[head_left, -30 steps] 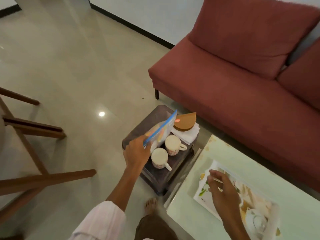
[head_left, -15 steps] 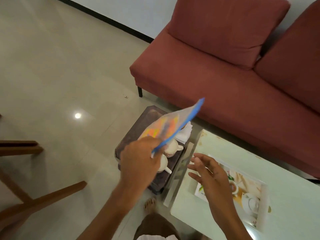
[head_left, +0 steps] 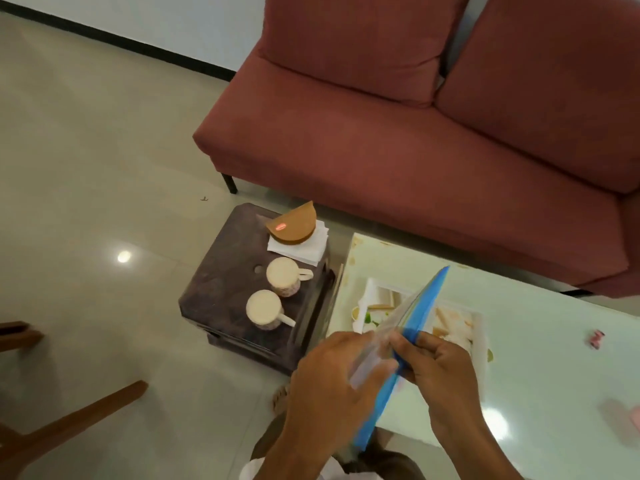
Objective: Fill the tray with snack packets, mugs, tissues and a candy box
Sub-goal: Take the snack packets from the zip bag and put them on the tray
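Around: mugs point(head_left: 282, 276), tissues point(head_left: 306, 250), box point(head_left: 292, 225) sitting on stool point(head_left: 221, 289).
Blocking: packet point(head_left: 420, 311) covering tray point(head_left: 373, 291).
Grip: left hand point(head_left: 329, 379), right hand point(head_left: 441, 370) holding packet.
Change: right hand now joining left hand.

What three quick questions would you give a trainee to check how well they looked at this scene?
1. True or false: the two mugs stand in the tray.
2. What lies on top of the tissues? A: a mug. B: the brown half-round box. C: the snack packet.
3. Fill in: the snack packet is held by ____ hand(s).
Key: 1 false, they stand on the dark stool. 2 B. 3 both: the left hand and the right hand each grip it.
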Demonstrator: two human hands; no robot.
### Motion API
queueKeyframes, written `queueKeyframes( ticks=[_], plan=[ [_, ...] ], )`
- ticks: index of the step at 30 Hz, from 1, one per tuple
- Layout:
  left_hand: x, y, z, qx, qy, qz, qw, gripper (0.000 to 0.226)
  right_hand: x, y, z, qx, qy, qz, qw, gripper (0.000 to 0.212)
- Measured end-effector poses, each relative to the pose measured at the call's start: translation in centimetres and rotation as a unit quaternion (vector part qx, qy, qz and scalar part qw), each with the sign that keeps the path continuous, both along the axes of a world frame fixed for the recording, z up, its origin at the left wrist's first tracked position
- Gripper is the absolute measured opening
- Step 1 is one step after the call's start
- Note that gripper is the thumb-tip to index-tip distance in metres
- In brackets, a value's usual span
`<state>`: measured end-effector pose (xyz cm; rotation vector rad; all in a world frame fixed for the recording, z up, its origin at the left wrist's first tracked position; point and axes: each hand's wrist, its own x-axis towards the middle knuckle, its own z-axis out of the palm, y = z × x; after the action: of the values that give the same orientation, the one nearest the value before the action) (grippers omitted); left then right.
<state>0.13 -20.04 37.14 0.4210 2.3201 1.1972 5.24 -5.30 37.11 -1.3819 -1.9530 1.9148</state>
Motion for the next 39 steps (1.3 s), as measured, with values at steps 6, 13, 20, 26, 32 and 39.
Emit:
queueKeyframes(
  ticks=[6,13,20,26,32,39],
  plan=[
    [4.2,6.1,0.2,0.040,-0.076,0.074,0.994,0.027,5.4,3.3,-0.8,0.081,-0.022,0.095,0.992,0.006],
    [8.6,12.4,-0.4,-0.021,-0.013,0.128,0.991,0.032,9.6,7.8,-1.2,0.148,0.023,0.168,0.974,0.011],
    [11.1,15.1,-1.5,0.095,-0.251,0.219,0.938,0.027,12.4,11.5,-2.5,0.086,0.040,0.174,0.980,0.025],
    [12.2,16.1,-2.5,0.110,-0.293,0.254,0.915,0.012,14.1,13.3,-3.5,-0.032,0.016,0.132,0.991,0.021],
    [12.9,17.5,-3.5,0.069,-0.225,0.248,0.940,0.015,15.2,12.6,-4.1,-0.022,-0.007,0.033,0.999,0.010],
    [12.4,17.5,-4.6,0.111,-0.329,0.327,0.879,0.011,14.5,12.2,-4.3,-0.117,-0.009,-0.060,0.991,0.010]
  ],
)
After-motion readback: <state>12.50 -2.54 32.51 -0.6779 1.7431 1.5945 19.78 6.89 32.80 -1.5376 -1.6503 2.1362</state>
